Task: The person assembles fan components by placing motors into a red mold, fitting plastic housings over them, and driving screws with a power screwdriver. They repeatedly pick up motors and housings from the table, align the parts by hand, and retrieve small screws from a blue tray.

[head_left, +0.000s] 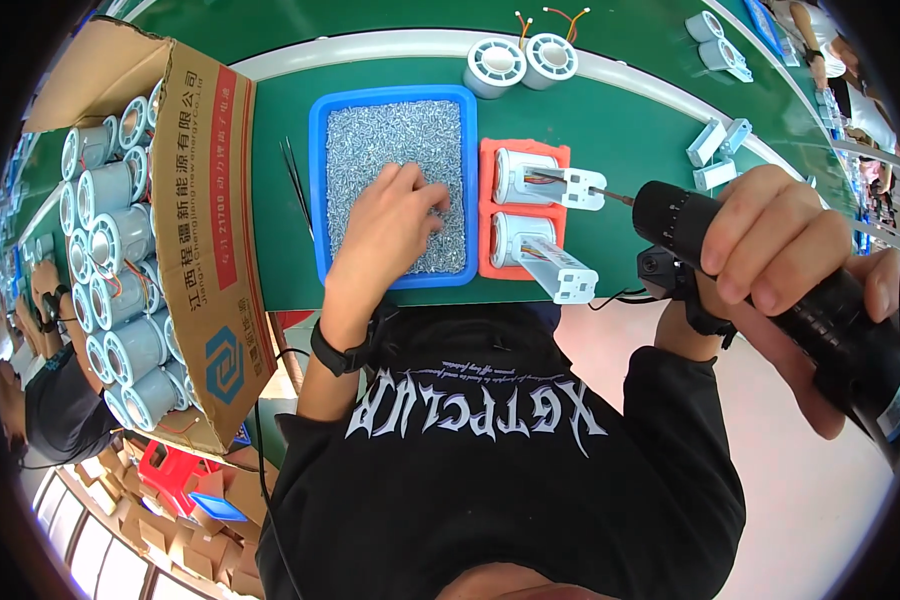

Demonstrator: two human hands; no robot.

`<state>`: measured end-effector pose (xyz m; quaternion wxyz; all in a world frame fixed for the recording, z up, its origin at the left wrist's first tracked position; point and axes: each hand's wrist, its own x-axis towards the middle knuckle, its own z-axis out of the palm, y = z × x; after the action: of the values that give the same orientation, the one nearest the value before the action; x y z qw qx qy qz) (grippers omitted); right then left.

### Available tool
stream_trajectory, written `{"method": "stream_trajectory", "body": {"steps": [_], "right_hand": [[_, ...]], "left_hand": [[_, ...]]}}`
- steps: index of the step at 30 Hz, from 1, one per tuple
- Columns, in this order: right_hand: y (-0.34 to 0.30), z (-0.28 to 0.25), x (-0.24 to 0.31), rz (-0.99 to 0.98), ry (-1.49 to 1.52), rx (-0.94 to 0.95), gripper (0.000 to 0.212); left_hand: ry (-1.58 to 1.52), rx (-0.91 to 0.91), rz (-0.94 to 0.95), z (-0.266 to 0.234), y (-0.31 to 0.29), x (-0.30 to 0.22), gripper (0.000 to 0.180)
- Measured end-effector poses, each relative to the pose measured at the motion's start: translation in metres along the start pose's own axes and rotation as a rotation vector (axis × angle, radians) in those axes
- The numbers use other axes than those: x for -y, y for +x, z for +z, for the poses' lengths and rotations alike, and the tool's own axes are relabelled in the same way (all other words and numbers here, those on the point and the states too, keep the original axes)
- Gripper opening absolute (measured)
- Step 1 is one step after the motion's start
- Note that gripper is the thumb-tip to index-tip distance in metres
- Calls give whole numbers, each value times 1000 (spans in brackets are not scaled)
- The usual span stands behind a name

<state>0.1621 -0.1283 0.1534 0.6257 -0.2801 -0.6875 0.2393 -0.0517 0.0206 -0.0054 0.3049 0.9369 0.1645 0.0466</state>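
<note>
My right hand point(780, 240) is wrapped around a black electric screwdriver point(675, 215). Its thin bit points left, with the tip at or very near the white end bracket of the upper fan-like motor unit point(580, 189). Below that lies a second, similar motor unit point(560, 268); both rest in an orange-red holder point(486, 213). My left hand point(395, 220) reaches into a blue tray point(318, 150) full of small silver screws point(380, 125). Its fingers are curled together among the screws, and whatever they pinch is too small to make out.
A cardboard box point(210, 330) packed with white cylindrical units point(110, 190) stands at the left. Tweezers point(297, 180) lie beside the tray. Two white cylinders point(495, 65) with wires sit at the back; white brackets point(707, 143) lie at right. Other people work nearby.
</note>
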Motion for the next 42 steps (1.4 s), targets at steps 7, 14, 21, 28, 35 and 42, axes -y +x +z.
{"method": "stream_trajectory", "body": {"steps": [7,14,21,28,35,42], "right_hand": [[4,0,-3,66,-26,89,84],[5,7,-14,-99,-15,48,85],[3,3,-8,58,-21,54,85],[17,-2,-1,127,-47,158,84],[-1,1,-17,19,24,-38,84],[-14,0,-18,-13,27,-199,85]], "left_hand": [[-96,-146,27,2,6,4,6],[-134,-200,-2,-8,14,4,6],[-300,-130,-129,-11,16,2,8],[-645,-191,-28,-2,37,-18,8],[-823,-226,37,18,56,-27,11],[-926,-198,-85,32,48,-31,10]]}}
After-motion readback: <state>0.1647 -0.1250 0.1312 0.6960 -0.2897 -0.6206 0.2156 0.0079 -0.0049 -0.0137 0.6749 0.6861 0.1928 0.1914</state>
